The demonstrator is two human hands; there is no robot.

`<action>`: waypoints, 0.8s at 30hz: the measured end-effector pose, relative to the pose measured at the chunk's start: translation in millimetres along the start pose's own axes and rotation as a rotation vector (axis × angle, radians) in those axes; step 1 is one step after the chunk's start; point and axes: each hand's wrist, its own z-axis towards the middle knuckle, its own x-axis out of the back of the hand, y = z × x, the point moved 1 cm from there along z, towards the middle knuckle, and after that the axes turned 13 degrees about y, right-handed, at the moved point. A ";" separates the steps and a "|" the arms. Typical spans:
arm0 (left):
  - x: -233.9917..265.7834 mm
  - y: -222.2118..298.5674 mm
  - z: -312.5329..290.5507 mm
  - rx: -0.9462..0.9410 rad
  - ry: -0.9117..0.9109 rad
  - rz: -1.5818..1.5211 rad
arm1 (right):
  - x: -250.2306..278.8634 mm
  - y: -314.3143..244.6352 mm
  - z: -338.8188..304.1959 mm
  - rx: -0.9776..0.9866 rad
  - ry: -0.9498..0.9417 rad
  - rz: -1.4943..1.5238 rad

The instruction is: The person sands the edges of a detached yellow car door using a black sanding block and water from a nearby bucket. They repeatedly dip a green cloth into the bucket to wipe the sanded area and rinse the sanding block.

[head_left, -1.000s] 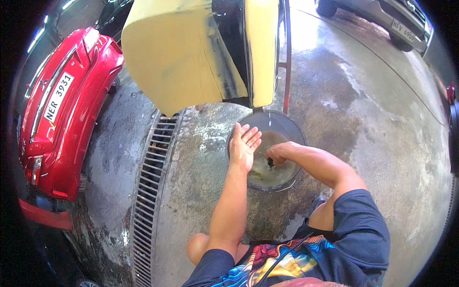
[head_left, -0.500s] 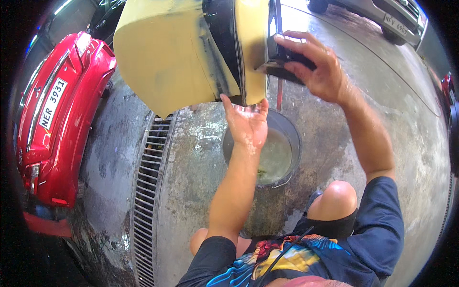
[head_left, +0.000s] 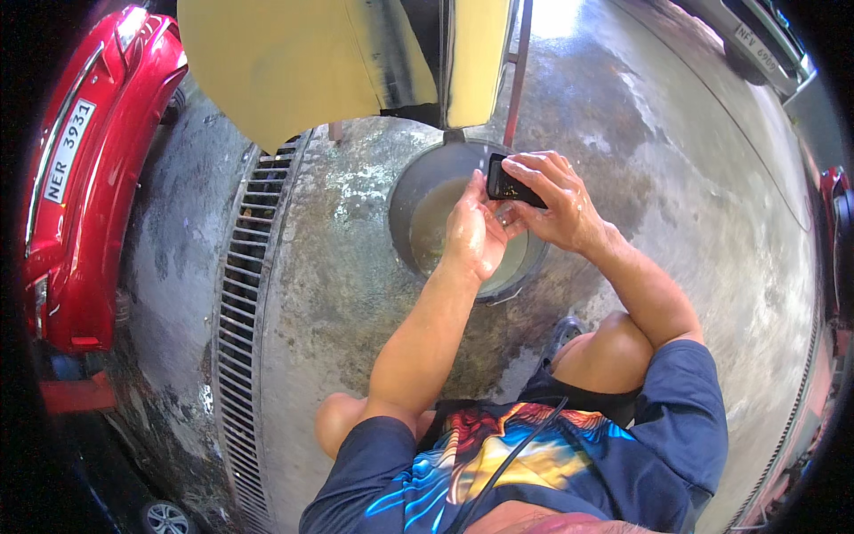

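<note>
My right hand (head_left: 559,203) grips a black sanding block (head_left: 509,185), its fingers curled over the top. Beside it my left hand (head_left: 471,236) is wet and held palm up with the fingers apart, its fingertips close to the block. Both hands are above a dark bucket (head_left: 398,209) of cloudy water (head_left: 431,222). Just beyond them hangs the lower end of a yellow car body panel (head_left: 294,71) with dark, sanded-looking patches. Some of the left fingers are hidden behind the right hand.
A red bumper (head_left: 98,205) stands at the left. A metal drain grate (head_left: 238,329) runs along the wet concrete floor (head_left: 347,311). Behind the bucket rises a thin reddish stand leg (head_left: 518,80). At the far right is a silver vehicle (head_left: 747,40).
Both hands have left the yellow panel and come down over the bucket, the right one still holding the sanding block. The view has shifted, so the panel sits higher.
</note>
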 end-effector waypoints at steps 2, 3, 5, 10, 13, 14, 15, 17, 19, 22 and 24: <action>0.0 -1.3 1.3 -0.011 0.001 0.005 | 0.8 -0.1 -0.2 -0.018 -0.001 0.010; -0.2 -1.8 1.7 -0.011 -0.006 0.008 | 1.3 0.4 0.1 -0.031 0.000 0.014; -0.5 -2.6 2.2 -0.011 -0.007 0.020 | 1.9 1.4 0.0 -0.063 0.000 0.020; 0.9 -4.0 0.4 -0.036 -0.008 0.042 | 3.0 3.4 -2.0 -0.085 -0.007 0.032; 1.0 -5.2 -1.1 -0.061 -0.019 0.035 | 5.3 3.5 -0.7 -0.071 -0.007 0.028; 0.7 -5.4 -0.7 -0.043 0.009 0.041 | 6.6 3.0 0.7 -0.029 0.002 0.000; 0.4 -5.4 -1.4 -0.047 0.000 0.040 | 7.9 2.1 2.4 0.022 0.016 -0.032; -0.9 -3.7 -1.1 -0.087 -0.014 0.044 | 10.5 0.1 6.0 0.065 0.043 -0.077; -1.0 -2.3 -0.1 -0.095 0.030 0.092 | 12.0 -2.5 8.2 0.040 0.059 -0.086; 2.9 0.2 1.5 -0.071 0.104 0.164 | 10.0 -3.9 7.7 -0.190 -0.166 -0.015; 4.9 -0.2 3.1 -0.077 0.072 0.166 | 9.8 -5.5 6.5 -0.159 -0.154 -0.011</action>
